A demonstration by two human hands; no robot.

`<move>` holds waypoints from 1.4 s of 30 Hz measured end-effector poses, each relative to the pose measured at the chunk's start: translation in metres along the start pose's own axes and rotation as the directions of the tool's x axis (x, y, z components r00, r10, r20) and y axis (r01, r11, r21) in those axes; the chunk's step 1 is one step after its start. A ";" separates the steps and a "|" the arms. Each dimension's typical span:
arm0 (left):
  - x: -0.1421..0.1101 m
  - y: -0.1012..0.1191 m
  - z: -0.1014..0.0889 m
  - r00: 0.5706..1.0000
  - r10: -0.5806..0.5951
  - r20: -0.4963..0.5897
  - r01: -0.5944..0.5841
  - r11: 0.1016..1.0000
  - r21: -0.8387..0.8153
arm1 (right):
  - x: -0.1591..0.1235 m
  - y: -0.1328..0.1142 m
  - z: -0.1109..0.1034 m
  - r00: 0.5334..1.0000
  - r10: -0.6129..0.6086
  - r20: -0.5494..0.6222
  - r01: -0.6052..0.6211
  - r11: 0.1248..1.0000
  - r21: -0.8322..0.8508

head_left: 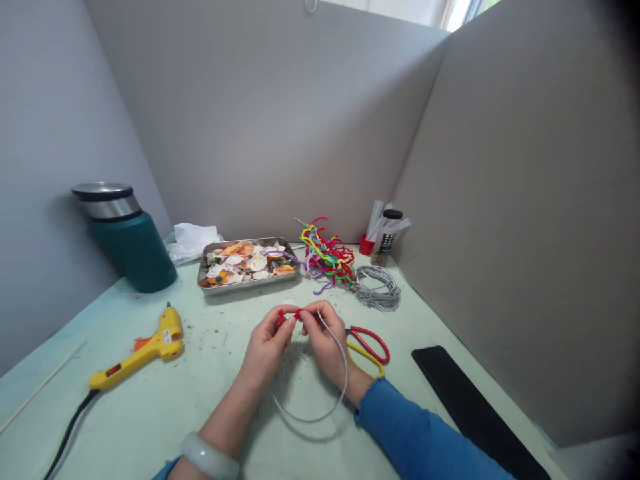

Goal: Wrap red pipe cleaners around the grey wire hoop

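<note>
My left hand point(270, 339) and my right hand point(325, 340) meet above the middle of the table. Between their fingertips they pinch a short, bent red pipe cleaner point(298, 315); its exact shape is partly covered by the fingers. A length of grey wire point(346, 373) curves out over my right hand and hangs in a wide loop below both hands, its ends partly hidden. Just right of my right hand lie scissors point(384, 348) with one red and one yellow handle, their blades hidden behind the hand.
Leftward are a yellow glue gun point(135, 360), a white stick point(43, 387) and a teal bottle point(133, 250). Behind my hands are a metal tray point(250, 285) of shells, tangled pipe cleaners point(325, 257), coiled wire point(377, 288) and a black-lidded jar point(387, 239). A black strip point(470, 407) lies right.
</note>
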State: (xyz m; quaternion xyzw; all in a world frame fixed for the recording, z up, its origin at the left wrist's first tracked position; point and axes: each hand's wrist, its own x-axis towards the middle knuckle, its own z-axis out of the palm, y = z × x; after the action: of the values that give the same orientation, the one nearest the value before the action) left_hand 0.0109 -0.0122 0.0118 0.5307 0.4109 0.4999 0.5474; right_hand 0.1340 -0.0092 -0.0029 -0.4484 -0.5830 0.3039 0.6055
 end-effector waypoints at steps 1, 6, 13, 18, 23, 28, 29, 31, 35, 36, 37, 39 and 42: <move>0.000 0.001 0.000 1.000 -0.008 -0.002 0.008 1.000 -0.003 | 0.000 -0.001 0.000 1.000 -0.017 0.003 0.017 1.000 -0.010; -0.001 0.004 0.001 1.000 -0.010 0.014 0.011 0.999 -0.041 | 0.000 -0.005 -0.002 0.999 -0.050 0.009 0.050 0.999 0.002; -0.004 0.009 0.003 0.998 -0.048 0.029 0.051 0.994 -0.101 | 0.001 -0.007 -0.004 0.996 -0.065 0.057 0.060 0.994 0.088; -0.005 0.011 0.003 0.998 -0.042 0.036 0.045 0.994 -0.095 | 0.001 -0.007 -0.004 0.996 -0.062 0.056 0.058 0.996 0.068; -0.006 0.013 0.003 0.998 -0.050 0.030 0.052 0.996 -0.077 | -0.001 -0.009 -0.002 0.997 -0.055 0.058 0.050 0.996 0.078; -0.008 0.016 0.005 0.998 -0.050 0.043 0.054 0.994 -0.097 | -0.002 -0.010 -0.001 0.996 -0.070 0.055 0.068 0.997 0.046; -0.008 0.016 0.005 0.998 -0.052 0.044 0.056 0.993 -0.100 | -0.002 -0.010 -0.001 0.995 -0.080 0.052 0.079 0.996 0.032; -0.007 0.015 0.005 0.997 -0.056 0.045 0.060 0.993 -0.098 | -0.003 -0.011 -0.001 0.993 -0.116 0.037 0.116 0.993 -0.007; -0.006 0.012 0.005 0.998 -0.047 0.044 0.052 0.994 -0.101 | -0.006 -0.016 0.001 0.983 -0.185 0.005 0.184 0.976 -0.119; -0.006 0.012 0.004 0.998 -0.041 0.041 0.045 0.994 -0.105 | -0.006 -0.017 0.001 0.982 -0.187 0.003 0.186 0.973 -0.136; -0.006 0.012 0.004 0.999 -0.036 0.041 0.040 0.993 -0.107 | -0.006 -0.018 0.002 0.983 -0.182 0.004 0.180 0.973 -0.143; -0.005 0.011 0.004 0.999 -0.031 0.042 0.036 0.993 -0.113 | -0.006 -0.018 0.002 0.988 -0.152 0.019 0.153 0.980 -0.125; -0.005 0.011 0.004 0.998 -0.033 0.055 0.041 0.990 -0.134 | -0.004 -0.015 0.001 0.995 -0.093 0.034 0.095 0.993 -0.075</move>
State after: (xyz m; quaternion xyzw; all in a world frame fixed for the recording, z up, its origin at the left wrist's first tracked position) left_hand 0.0125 -0.0182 0.0227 0.4979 0.3714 0.5020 0.6018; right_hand 0.1302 -0.0190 0.0086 -0.4386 -0.6237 0.2594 0.5927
